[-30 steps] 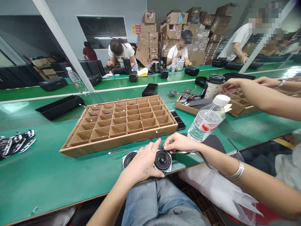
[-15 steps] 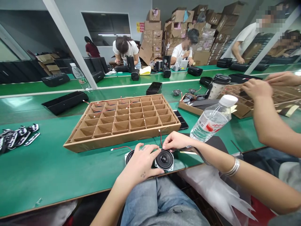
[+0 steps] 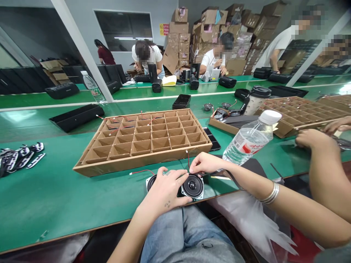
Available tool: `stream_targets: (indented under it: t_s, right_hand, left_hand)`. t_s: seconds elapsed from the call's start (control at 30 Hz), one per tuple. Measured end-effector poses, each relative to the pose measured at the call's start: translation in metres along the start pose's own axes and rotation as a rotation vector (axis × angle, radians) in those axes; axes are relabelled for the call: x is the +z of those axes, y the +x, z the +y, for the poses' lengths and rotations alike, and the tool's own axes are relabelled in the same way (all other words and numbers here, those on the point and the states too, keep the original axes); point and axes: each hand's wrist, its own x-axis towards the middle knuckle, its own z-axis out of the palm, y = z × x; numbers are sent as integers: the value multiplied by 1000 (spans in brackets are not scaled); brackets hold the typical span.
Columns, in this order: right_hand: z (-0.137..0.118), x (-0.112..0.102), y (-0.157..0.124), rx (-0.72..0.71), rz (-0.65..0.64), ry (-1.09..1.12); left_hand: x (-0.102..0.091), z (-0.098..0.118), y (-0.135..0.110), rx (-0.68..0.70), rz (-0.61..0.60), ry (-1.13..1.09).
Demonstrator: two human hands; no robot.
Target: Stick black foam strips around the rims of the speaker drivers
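Observation:
Just in front of my lap, a round black speaker driver (image 3: 192, 185) with a metal frame lies face up at the table edge. My left hand (image 3: 168, 188) is curled over its left side, thumb at the bottom and fingertips at the top, holding it. Under that hand a second speaker (image 3: 150, 182) is partly hidden, its red wire running left. My right hand (image 3: 204, 163) pinches at the first speaker's upper rim, beside its upright red wire (image 3: 188, 157). A thin black strip (image 3: 233, 178) trails from those fingers under the wrist; its held end is mostly covered.
A divided cardboard tray (image 3: 142, 160) stands just beyond my hands. To the right are a water bottle (image 3: 251, 138) and a co-worker's hands (image 3: 315, 140). Black-and-white parts (image 3: 22, 157) lie at left, near an open black housing (image 3: 76, 117).
The co-worker's hands at right have moved from the far divided tray down toward the near table edge. My own hands stay almost in place on the speaker.

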Motion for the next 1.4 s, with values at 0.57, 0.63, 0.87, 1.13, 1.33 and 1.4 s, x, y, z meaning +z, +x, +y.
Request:
stream_targets:
  t_s: [0.57, 0.63, 0.87, 1.13, 1.33, 1.4]
  right_hand:
    - [-2, -1, 2, -4, -16, -135]
    - [-3, -1, 2, -7, -18, -180]
    - [-17, 1, -4, -7, 16, -439]
    - [-38, -3, -8, 138, -174, -571]
    - [-34, -20, -38, 168, -310, -493]
    - [-29, -27, -54, 137, -309, -487]
  left_hand:
    - [-1, -1, 0, 4, -13, -22]
    - [-1, -1, 1, 4, -17, -16]
    - [0, -2, 3, 32, -24, 21]
    - [-2, 0, 2, 51, 0, 124]
    - [3, 2, -1, 24, 23, 130]
    - [4, 4, 0, 3, 14, 130]
